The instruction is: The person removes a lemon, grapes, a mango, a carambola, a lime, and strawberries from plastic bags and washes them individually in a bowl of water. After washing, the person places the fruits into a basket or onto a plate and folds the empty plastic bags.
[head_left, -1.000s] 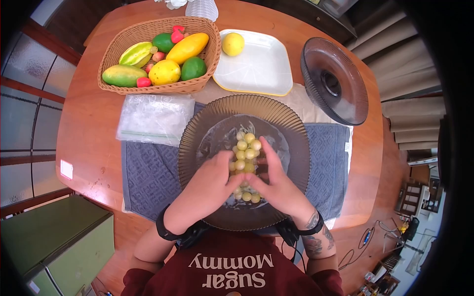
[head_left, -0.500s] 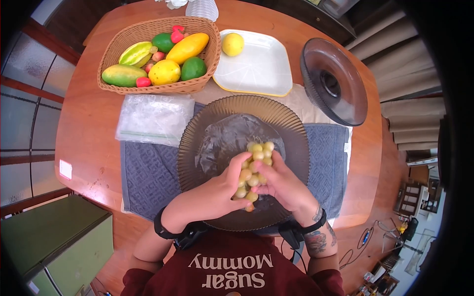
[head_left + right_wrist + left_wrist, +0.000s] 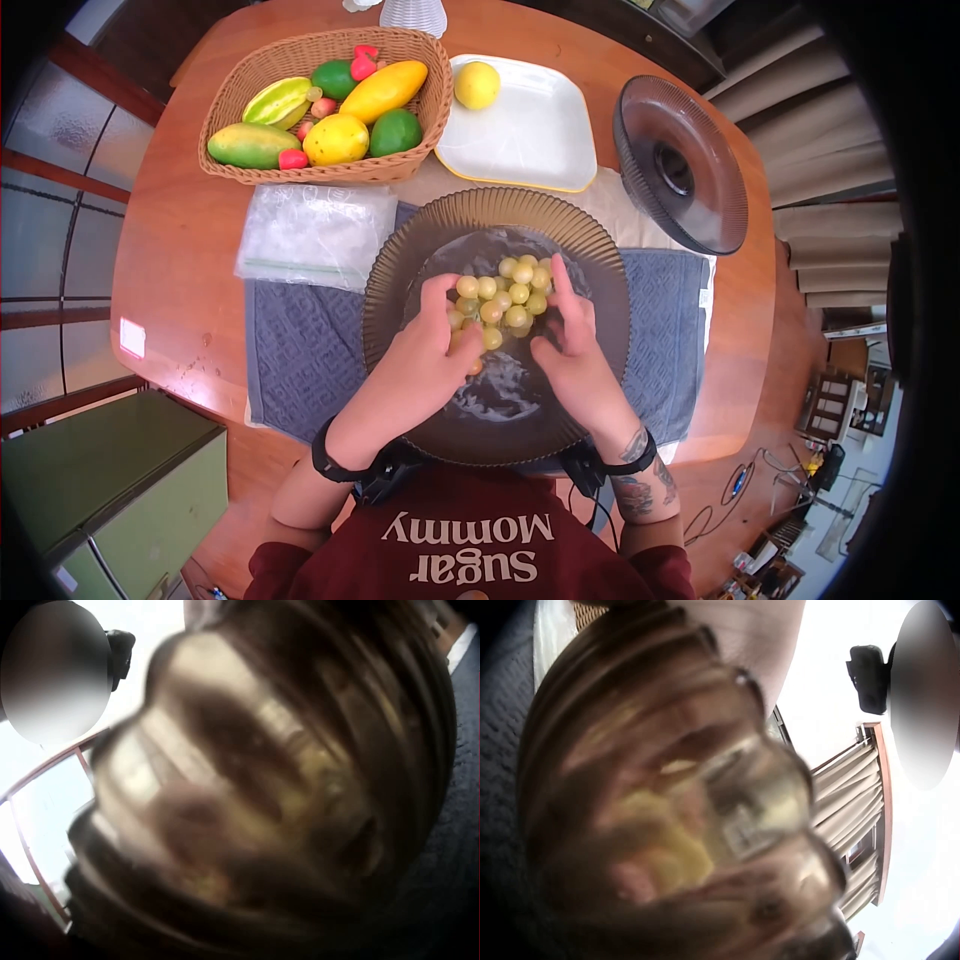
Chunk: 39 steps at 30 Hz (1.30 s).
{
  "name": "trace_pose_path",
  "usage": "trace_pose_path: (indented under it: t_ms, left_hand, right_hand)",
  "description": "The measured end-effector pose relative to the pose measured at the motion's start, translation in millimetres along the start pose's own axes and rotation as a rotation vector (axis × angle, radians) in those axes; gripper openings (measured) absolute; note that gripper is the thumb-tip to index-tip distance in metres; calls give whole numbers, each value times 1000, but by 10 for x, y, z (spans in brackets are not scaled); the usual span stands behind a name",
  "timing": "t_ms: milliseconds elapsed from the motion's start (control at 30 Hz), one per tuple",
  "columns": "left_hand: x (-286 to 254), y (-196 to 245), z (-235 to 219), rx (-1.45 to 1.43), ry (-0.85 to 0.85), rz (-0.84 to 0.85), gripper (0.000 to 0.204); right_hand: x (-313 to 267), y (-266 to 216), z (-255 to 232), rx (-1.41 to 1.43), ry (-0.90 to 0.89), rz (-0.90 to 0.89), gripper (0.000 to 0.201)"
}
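Observation:
A bunch of pale green grapes [image 3: 516, 294] lies over the water in a ribbed, dark glass bowl [image 3: 590, 225]. The left hand [image 3: 415, 362] holds the bunch's left side, thumb in front and fingers curled partly behind it. At its right side is the right hand [image 3: 583, 375], index finger extended and thumb apart from the grapes; whether its lower fingers touch the bunch is hidden. Both wrist views look through the bowl's ribbed wall [image 3: 592, 742] [image 3: 405, 712], where hands and grapes are only blurred shapes.
A wicker basket [image 3: 232, 100] of fruit stands at the back left, beside a white tray [image 3: 530, 130] with a yellow fruit [image 3: 477, 85]. A dark glass dish [image 3: 725, 170] is at the right. A plastic bag [image 3: 315, 235] and blue towel [image 3: 665, 330] lie near the bowl.
The bunch has moved forward in the bowl and lies more spread out. The left hand has shifted left; the right hand has loosened from the grapes, its thumb moving away from them.

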<state>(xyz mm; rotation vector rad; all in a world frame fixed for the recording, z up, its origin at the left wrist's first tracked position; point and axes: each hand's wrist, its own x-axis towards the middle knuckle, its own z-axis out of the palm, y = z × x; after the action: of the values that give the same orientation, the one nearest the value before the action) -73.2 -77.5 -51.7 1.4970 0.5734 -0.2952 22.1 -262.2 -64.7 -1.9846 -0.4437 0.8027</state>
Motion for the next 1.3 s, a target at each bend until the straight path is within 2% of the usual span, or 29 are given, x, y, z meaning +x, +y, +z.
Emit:
trace_pose_path:
  t_ms: [33,67,100,133,167,200,267,300,333,367,400,433,467,600,667,733,767,833,867,967,1033,1067,1133,1200,1233,1267,1300]
  left_hand:
    - [0,-10,3,-2,-16,6,49]
    - [2,-21,5,-3,-33,12,48]
    - [18,-54,3,-3,-33,12,48]
    - [42,-101,-4,47,-21,95,47]
    - [56,-124,-11,96,-10,178,46]
    - [56,-107,-21,97,-11,178,46]
    - [57,-57,-41,64,-48,168,46]
    - [65,-57,-43,64,-48,167,46]
    - [72,-63,-44,-52,-64,132,47]
    - [77,-72,-43,-169,-81,97,47]
    - [78,-81,-36,-168,-81,96,47]
    - [80,-91,-23,-237,-51,156,46]
    - [84,-102,-12,-306,-21,215,44]
    - [115,-162,-9,-351,24,204,48]
    - [118,-173,-42,-167,-11,213,47]
    - [116,-174,-35,-116,-21,212,45]
    - [115,-175,-30,-65,-31,211,44]
    - [130,-233,-20,5,-4,271,44]
    - [133,-254,-17,75,24,331,44]
    - [120,-240,-14,67,38,336,49]
    - [108,-245,-6,97,27,345,51]
    - [105,-247,-3,126,15,354,52]
    - [115,-271,4,142,23,357,51]
    - [104,-242,0,158,32,360,50]
    - [75,-175,-9,152,-15,287,46]
    - [62,-136,-15,146,-62,215,42]
    - [71,-134,-17,146,-61,215,42]
  right_hand:
    - [-20,-39,15,-176,18,-70,90]
    - [-25,-80,40,-176,17,-70,90]
    - [-29,-121,70,-332,74,-150,92]
    - [-30,-140,86,-489,132,-230,93]
    - [18,-100,70,-507,98,-352,92]
    - [6,-122,80,-506,99,-352,92]
    - [-29,-200,113,-697,-79,-320,93]
    - [-30,-211,120,-703,33,-372,91]
    - [-26,-202,112,-702,32,-372,91]
    - [-18,-180,97,-678,81,-312,87]
    - [-10,-155,89,-655,129,-251,82]
    - [9,-92,106,-643,169,-268,72]
    - [6,-77,99,-643,170,-267,72]
    - [-32,-74,98,-688,99,-292,53]
    - [-31,-57,112,-693,88,-310,47]
    - [-7,8,121,-406,75,-283,43]
    - [-8,-28,104,-406,76,-282,43]
    - [-16,-130,60,-164,-34,55,45]
    - [-17,-109,66,-164,-34,54,45]
    - [-18,-54,67,0,-21,-28,48]
    - [-27,-88,27,85,-237,12,43]
    - [-37,-132,14,84,-237,11,43]
    - [-58,-214,-8,270,-428,116,33]
    - [-19,-138,-24,336,-481,102,27]
    - [-7,-111,-29,403,-533,89,22]
    - [-11,-122,-31,403,-533,89,22]
    - [-17,-143,-36,413,-433,122,19]
